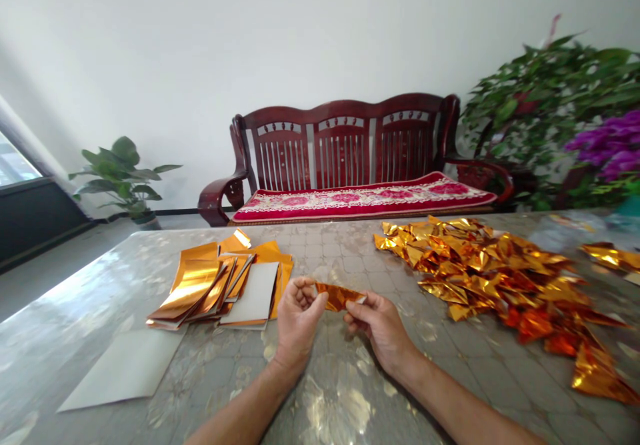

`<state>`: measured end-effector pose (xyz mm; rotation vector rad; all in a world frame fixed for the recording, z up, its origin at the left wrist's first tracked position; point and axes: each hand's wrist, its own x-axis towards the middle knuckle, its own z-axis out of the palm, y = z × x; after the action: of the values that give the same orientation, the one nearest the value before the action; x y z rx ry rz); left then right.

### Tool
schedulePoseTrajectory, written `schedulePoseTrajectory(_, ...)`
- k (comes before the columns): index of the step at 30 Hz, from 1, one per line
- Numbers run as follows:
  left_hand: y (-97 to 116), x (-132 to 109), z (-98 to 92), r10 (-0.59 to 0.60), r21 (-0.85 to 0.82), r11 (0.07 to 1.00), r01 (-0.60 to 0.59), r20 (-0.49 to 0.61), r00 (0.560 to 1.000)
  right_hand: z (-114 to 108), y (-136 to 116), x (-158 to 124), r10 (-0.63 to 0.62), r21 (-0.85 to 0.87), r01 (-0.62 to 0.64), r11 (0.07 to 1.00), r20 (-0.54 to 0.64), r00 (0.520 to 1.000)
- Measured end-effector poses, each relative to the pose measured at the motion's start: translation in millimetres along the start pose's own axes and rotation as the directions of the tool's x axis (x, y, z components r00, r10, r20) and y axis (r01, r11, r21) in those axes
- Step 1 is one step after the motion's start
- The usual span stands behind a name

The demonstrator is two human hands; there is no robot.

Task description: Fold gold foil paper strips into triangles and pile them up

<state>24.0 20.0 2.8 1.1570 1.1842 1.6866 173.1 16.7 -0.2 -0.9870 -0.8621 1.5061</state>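
Here, my left hand point(299, 318) and right hand point(380, 328), both grips closed, pinching a creased gold foil strip point(340, 296), stacked foil sheets point(200, 291) at left, folded foil heap point(500, 278) at right, on the desk point(350, 251)

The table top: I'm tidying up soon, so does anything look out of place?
A pale sheet lies alone at the near left, apart from the foil stack; a gold foil clump sits apart, right of the crumpled heap.

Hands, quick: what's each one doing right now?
Left hand: closed, pinching one end of the gold foil strip.
Right hand: closed, pinching the other end.
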Motion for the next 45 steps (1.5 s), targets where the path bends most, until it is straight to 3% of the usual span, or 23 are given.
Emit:
schedulePoseTrajectory(8,6,1,2.5,-0.211,0.074,0.976,0.203,0.119,0.970,-2,0,4,-0.023,-0.188,0.006,0.982,-0.085,0.996)
schedulePoseTrajectory(14,2,5,-3.7,-0.349,0.098,0.937,0.336,0.197,0.916,-2,1,8,-0.036,-0.235,0.024,0.972,-0.046,0.998)
schedulePoseTrajectory(21,-11,9,-11.2,-0.229,0.157,0.967,0.201,0.190,0.955,-3,5,9,-0.094,-0.187,0.100,0.977,0.040,0.995)
schedulePoseTrajectory(27,-3,8,-9.4,-0.149,0.197,0.972,0.125,0.113,0.982,-4,-2,6,-0.150,-0.184,0.151,0.971,0.020,0.989)
schedulePoseTrajectory(36,3,5,-7.4,-0.146,0.213,0.969,0.126,0.081,0.986,-11,-6,9,-0.194,-0.122,0.201,0.972,0.068,0.979)
schedulePoseTrajectory(45,8,0,-4.7,-0.120,0.248,0.964,0.097,0.079,0.990,-11,-3,13,-0.209,-0.138,0.209,0.968,0.014,0.978)
